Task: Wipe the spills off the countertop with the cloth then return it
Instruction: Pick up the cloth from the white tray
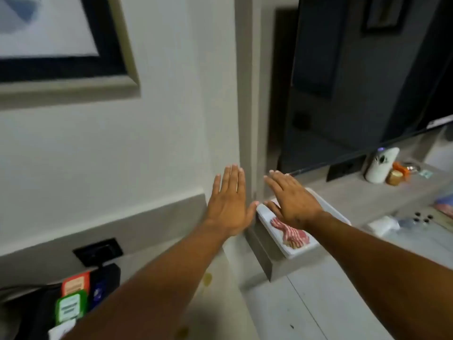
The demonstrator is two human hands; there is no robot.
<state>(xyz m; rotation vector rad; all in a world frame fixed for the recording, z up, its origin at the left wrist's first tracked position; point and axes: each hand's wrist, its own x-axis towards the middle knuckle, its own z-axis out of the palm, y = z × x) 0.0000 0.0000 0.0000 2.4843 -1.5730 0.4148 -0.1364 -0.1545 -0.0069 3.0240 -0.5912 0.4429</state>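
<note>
Both my hands are stretched out flat in front of me, palms down, fingers straight and holding nothing. My left hand (229, 203) hovers in front of the white wall. My right hand (293, 201) hangs over a white tray (297, 250) that carries a red-and-white striped cloth (291, 233), partly hidden under my wrist. Yellowish spill spots (207, 279) lie on the pale countertop (220, 303) between my forearms, with another spot near the bottom edge.
A black rack with green, orange and blue sachets (73, 300) stands at lower left below a black wall socket (98, 250). At right, a grey counter (367, 200) holds a white bottle (381, 165), small jars, white cloths and a dark screen (355, 82).
</note>
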